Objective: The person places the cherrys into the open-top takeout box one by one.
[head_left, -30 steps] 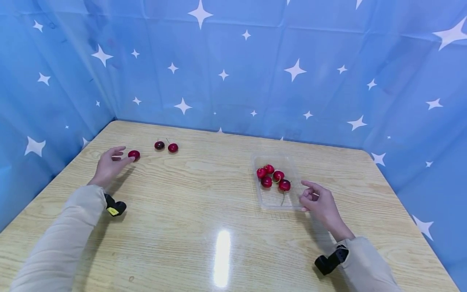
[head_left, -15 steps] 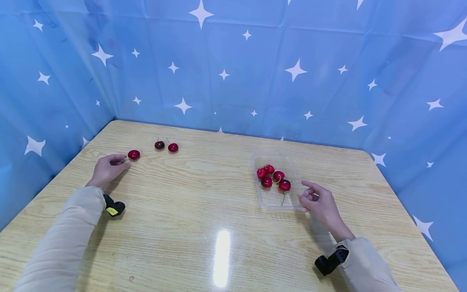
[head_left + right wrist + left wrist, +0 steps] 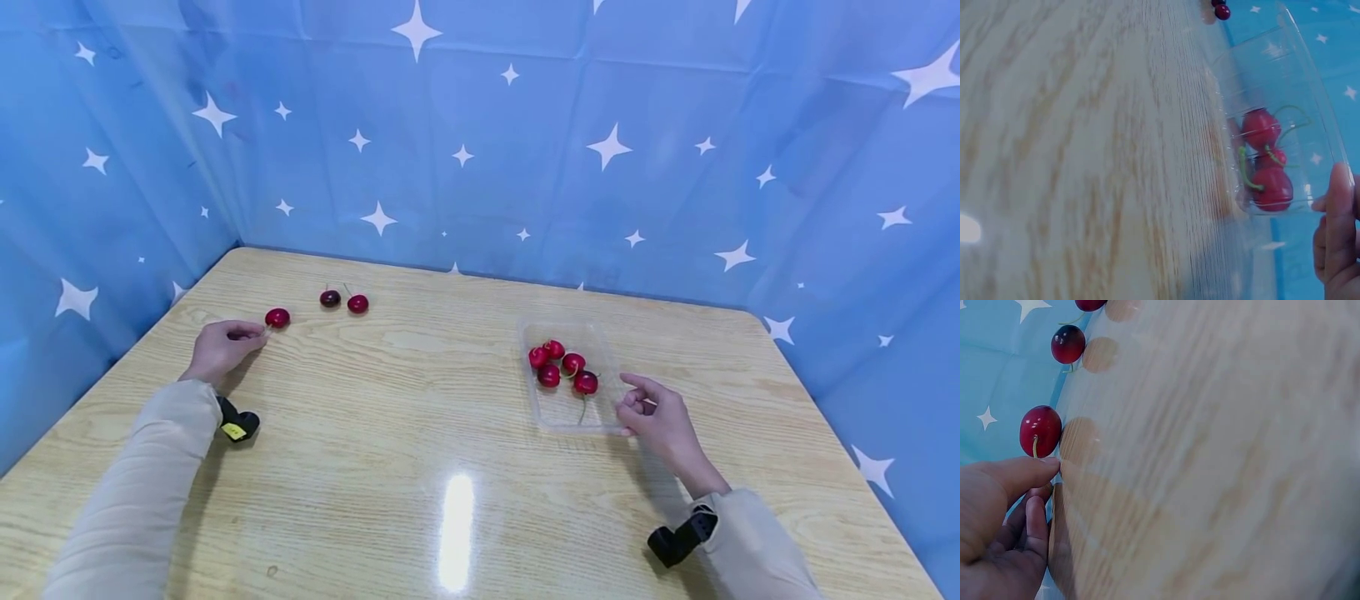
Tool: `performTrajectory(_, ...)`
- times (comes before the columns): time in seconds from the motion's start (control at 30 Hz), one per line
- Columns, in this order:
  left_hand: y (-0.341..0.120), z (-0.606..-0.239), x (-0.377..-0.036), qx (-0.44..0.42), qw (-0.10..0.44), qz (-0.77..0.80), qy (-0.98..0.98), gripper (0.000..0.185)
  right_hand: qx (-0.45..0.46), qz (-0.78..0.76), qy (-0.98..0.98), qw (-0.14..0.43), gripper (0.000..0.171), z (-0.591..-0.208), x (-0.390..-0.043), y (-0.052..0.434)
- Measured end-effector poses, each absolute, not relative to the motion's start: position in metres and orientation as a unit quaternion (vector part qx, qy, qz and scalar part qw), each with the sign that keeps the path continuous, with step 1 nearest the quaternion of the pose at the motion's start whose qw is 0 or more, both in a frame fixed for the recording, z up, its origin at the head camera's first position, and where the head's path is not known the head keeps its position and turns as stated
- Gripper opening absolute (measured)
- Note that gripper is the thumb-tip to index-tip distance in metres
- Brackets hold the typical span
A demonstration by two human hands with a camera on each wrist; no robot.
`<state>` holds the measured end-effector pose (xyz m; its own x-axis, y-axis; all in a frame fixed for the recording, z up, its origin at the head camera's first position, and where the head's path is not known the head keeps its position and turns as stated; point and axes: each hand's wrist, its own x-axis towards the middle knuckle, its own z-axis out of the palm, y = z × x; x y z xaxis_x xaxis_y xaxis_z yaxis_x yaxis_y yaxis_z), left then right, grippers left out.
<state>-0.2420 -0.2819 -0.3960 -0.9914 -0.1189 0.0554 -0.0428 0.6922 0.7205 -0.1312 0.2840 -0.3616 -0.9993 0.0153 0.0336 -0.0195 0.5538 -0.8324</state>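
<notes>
At the left of the table, my left hand point(image 3: 221, 348) pinches the green stem of a dark red cherry point(image 3: 277, 317) between thumb and fingers. In the left wrist view that cherry point(image 3: 1040, 431) lies just beyond the thumb, and the lower part of its stem is hidden behind the thumb. On the right, my right hand point(image 3: 657, 418) holds the near right rim of a clear plastic box point(image 3: 555, 423). Several red cherries point(image 3: 1272, 189) with stems lie inside the box, towards its left and middle.
Two more cherries, a darker one point(image 3: 330, 298) and a red one point(image 3: 357, 304), lie near the back left of the wooden table point(image 3: 360, 467). A blue curtain point(image 3: 480, 150) with white stars hangs along the back and sides.
My left hand has lowered slightly and drawn its thumb and fingers together at the cherry's stem. The right hand and the box have stayed in place.
</notes>
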Motion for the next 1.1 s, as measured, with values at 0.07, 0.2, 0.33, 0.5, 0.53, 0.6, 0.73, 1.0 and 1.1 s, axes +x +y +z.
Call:
performTrajectory(0.07,-0.2820,-0.3963,-0.2423,0.043,0.049,-0.391,-0.918,0.032,0.001,0.476,-0.879,0.017,0.045,-0.3621,-0.1308,0.2840)
performTrajectory(0.2,-0.2813,-0.3968,-0.2421,0.046,0.047,-0.395,-0.916,0.030,0.001,0.483,-0.875,0.014,0.046,-0.3627,-0.1304,0.2840)
performTrajectory(0.33,-0.2813,-0.3970,-0.2414,0.045,0.046,-0.398,-0.915,0.030,-0.002,0.482,-0.876,0.012,0.046,-0.3626,-0.1301,0.2838)
performTrajectory(0.5,-0.2819,-0.3964,-0.2403,0.042,0.051,-0.398,-0.915,0.032,-0.003,0.481,-0.877,0.013,0.045,-0.3626,-0.1301,0.2840)
performTrajectory(0.53,-0.2819,-0.3962,-0.2400,0.042,0.053,-0.398,-0.915,0.032,-0.002,0.482,-0.876,0.014,0.045,-0.3626,-0.1301,0.2840)
performTrajectory(0.6,-0.2820,-0.3957,-0.2398,0.044,0.060,-0.400,-0.914,0.033,-0.002,0.483,-0.876,0.014,0.045,-0.3626,-0.1301,0.2842)
performTrajectory(0.73,-0.2815,-0.3946,-0.2395,0.050,0.065,-0.403,-0.912,0.039,-0.001,0.485,-0.874,0.014,0.045,-0.3627,-0.1298,0.2847)
performTrajectory(1.0,-0.2775,-0.3901,-0.2400,0.064,0.060,-0.428,-0.899,0.042,-0.007,0.485,-0.875,0.009,0.046,-0.3617,-0.1298,0.2847)
performTrajectory(1.1,-0.2763,-0.3879,-0.2390,0.064,0.065,-0.443,-0.892,0.041,-0.008,0.484,-0.875,0.008,0.046,-0.3609,-0.1302,0.2842)
